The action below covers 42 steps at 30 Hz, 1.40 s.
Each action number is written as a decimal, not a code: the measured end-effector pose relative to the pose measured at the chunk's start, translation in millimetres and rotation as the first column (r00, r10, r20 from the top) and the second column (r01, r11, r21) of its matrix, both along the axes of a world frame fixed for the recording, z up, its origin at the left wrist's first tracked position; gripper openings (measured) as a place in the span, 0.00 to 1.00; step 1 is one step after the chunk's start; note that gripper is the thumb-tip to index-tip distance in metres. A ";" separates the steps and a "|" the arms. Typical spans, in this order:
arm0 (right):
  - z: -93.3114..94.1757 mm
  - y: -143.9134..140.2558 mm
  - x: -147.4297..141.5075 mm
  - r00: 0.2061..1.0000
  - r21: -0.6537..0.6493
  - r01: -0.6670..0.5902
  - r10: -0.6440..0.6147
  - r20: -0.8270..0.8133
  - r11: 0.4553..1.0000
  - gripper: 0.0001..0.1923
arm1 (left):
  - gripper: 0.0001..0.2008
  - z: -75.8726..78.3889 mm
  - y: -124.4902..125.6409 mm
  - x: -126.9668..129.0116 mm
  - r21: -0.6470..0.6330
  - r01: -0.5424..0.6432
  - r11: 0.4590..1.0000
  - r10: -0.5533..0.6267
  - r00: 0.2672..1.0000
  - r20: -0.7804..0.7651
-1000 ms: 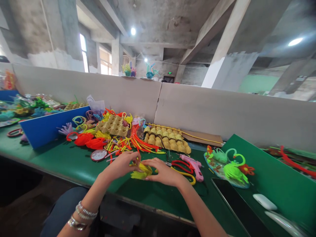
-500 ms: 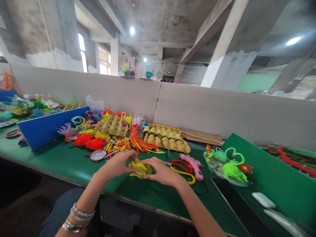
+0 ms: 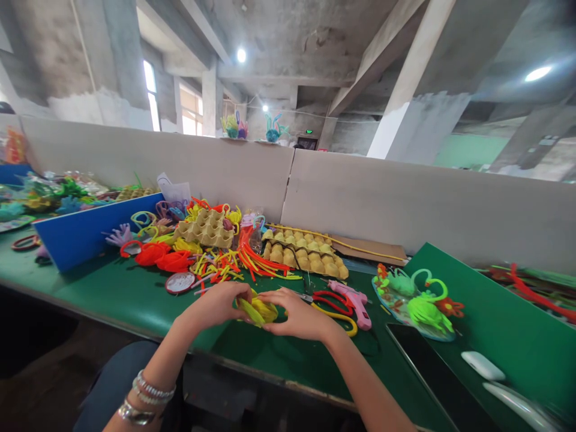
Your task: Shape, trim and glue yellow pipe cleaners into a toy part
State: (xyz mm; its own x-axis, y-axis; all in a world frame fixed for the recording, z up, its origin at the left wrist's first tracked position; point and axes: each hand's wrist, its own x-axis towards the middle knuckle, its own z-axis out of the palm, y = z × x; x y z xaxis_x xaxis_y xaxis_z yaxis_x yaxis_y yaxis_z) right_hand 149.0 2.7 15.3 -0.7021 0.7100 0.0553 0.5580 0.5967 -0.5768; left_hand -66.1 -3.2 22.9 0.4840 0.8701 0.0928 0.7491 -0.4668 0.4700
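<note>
Between my two hands is a yellow bundle of bent pipe cleaners (image 3: 257, 309), held just above the front of the green table (image 3: 135, 315). My left hand (image 3: 220, 307) grips its left side, thumb and fingers closed on it. From the right, my right hand (image 3: 297, 313) pinches the bundle with its fingers on top and thumb below. Just right of that hand lie red-handled scissors (image 3: 332, 302), a yellow pipe cleaner loop (image 3: 344, 324) and a pink glue gun (image 3: 353, 302).
Cut pipe cleaner pieces (image 3: 216, 264), red bundles (image 3: 173, 259) and egg trays (image 3: 306, 249) lie behind my hands. Rightward are a swan ornament (image 3: 425, 312), a phone (image 3: 432, 372) and a white case (image 3: 483, 365). Blue (image 3: 99, 231) and green (image 3: 495, 306) dividers flank the place.
My left hand has turned and its fingers have closed further around the yellow bundle, which has tilted slightly. My right hand keeps its hold nearly in the same spot.
</note>
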 end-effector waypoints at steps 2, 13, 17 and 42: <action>1.4 1.5 2.1 1.000 -0.028 -0.020 0.020 0.002 0.999 0.28 | 0.08 0.0 0.0 -0.3 -0.003 -0.006 1.000 0.006 1.000 -0.013; -1.5 8.8 -0.9 0.999 -0.104 0.006 -0.009 -0.030 0.995 0.23 | 0.07 1.1 -1.1 1.8 0.040 0.031 0.999 -0.029 0.998 -0.051; 0.2 7.5 -3.9 1.000 -0.050 -0.004 0.003 -0.024 0.999 0.23 | 0.06 2.9 -2.2 2.3 0.041 0.035 0.999 -0.032 0.997 -0.073; 1.1 3.3 -5.5 1.000 0.023 0.010 -0.010 0.012 1.000 0.21 | 0.13 -2.4 -6.3 6.5 0.137 0.052 0.989 -0.032 0.989 -0.146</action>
State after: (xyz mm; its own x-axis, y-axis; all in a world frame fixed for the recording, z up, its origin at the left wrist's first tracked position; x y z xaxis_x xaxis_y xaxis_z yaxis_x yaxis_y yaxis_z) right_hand 143.5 6.0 16.3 -0.6958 0.7154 0.0629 0.5706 0.6039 -0.5566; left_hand -59.6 -9.5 20.5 0.5369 0.8321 0.1392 0.7824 -0.5528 0.2870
